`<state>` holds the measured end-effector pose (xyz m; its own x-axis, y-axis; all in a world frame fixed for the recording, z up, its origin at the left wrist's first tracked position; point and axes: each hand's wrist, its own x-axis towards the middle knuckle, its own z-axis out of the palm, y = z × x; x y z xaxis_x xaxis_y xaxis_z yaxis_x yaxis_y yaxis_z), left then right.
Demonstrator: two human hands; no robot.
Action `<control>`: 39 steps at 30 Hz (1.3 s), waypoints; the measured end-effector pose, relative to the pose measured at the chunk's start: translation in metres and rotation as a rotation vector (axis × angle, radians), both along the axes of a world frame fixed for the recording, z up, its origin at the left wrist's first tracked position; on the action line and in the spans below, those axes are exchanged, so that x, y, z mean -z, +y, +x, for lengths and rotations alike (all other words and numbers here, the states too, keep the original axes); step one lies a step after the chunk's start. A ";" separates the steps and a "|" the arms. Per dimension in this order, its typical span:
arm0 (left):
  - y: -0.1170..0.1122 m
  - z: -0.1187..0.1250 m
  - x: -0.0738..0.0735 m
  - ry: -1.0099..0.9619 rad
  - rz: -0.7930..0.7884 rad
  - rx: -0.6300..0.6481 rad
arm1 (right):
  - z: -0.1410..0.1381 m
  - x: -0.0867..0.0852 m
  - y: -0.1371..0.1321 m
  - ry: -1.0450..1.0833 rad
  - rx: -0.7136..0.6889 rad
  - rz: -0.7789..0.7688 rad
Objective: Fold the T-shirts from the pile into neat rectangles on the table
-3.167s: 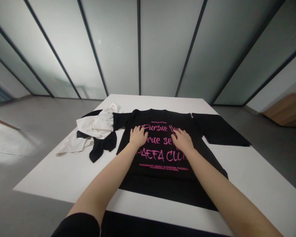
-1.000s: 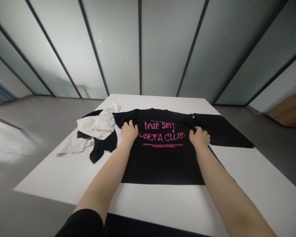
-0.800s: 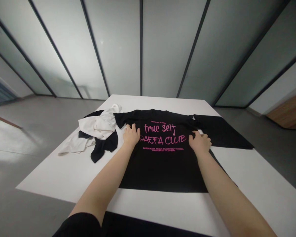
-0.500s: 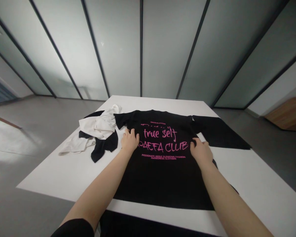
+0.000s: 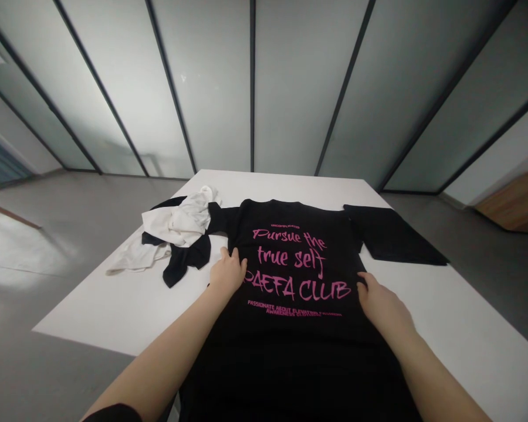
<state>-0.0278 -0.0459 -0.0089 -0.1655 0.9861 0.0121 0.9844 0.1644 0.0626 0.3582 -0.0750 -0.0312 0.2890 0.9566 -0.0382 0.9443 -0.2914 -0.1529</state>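
A black T-shirt (image 5: 286, 258) with pink lettering lies spread on the white table, its collar toward the far side. The lower part hangs over the near edge, close to my body. My left hand (image 5: 227, 271) grips the shirt's left side beside the lettering, thumb on top of the cloth. On the opposite side, my right hand (image 5: 382, 299) pinches the shirt's right edge between thumb and fingers. The undersides of both grips are hidden.
To the left, white garments (image 5: 176, 225) lie crumpled with black cloth (image 5: 187, 264). A flat black garment (image 5: 396, 234) rests at the right, touching the shirt's right sleeve area. The white table (image 5: 83, 305) stands before a frosted glass partition (image 5: 220, 88).
Both hands have drawn the T-shirt toward me, so its hem now passes the near table edge. The full lettering is now visible, and my right hand has also moved right.
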 end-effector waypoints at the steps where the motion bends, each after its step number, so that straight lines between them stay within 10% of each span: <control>1: -0.007 0.001 -0.001 0.017 -0.018 0.001 | 0.004 0.002 -0.006 0.001 -0.004 -0.017; 9: -0.045 -0.003 -0.043 0.121 -0.285 0.132 | 0.038 -0.021 -0.024 -0.007 -0.163 -0.300; 16: 0.020 0.027 -0.091 0.069 -0.051 0.277 | -0.029 -0.070 0.055 -0.138 -0.268 0.073; 22: 0.101 0.063 -0.039 -0.123 -0.045 0.225 | -0.099 -0.037 0.141 0.067 -0.261 0.046; 27: 0.128 0.044 0.013 -0.271 0.183 0.102 | -0.086 0.005 0.180 0.051 -0.194 0.136; 39: 0.171 -0.056 0.016 -0.396 0.324 -0.138 | 0.007 0.017 0.217 0.216 -0.121 0.598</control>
<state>-0.0834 0.1249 -0.0253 -0.3473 0.9108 0.2231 0.8456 0.2014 0.4943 0.3652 0.1421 -0.0483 0.2234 0.8559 0.4663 0.8949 0.0095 -0.4462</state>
